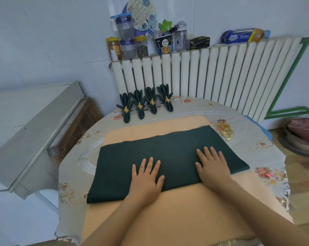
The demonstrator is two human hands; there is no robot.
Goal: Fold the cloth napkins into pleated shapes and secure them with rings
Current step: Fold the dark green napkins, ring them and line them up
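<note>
1. While the dark green napkin (167, 157) lies folded in half on the tan mat (167, 219) on the surface, both the left hand (146, 178) and the right hand (212, 167) rest flat on it, fingers spread, gripping nothing.
2. Smooth outward evenly to sharpen the near fold before pleating.
3. Gold rings (225, 130) wait just beside the napkin's far right corner; four finished napkins (146, 103) stand behind.

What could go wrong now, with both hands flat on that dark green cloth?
The dark green folded cloth napkin lies on a smooth tan mat, so it may slide as the left hand and right hand begin pleating, giving uneven folds. The loose gold rings sit near the table's right edge; a sweeping arm might knock them off.
</note>
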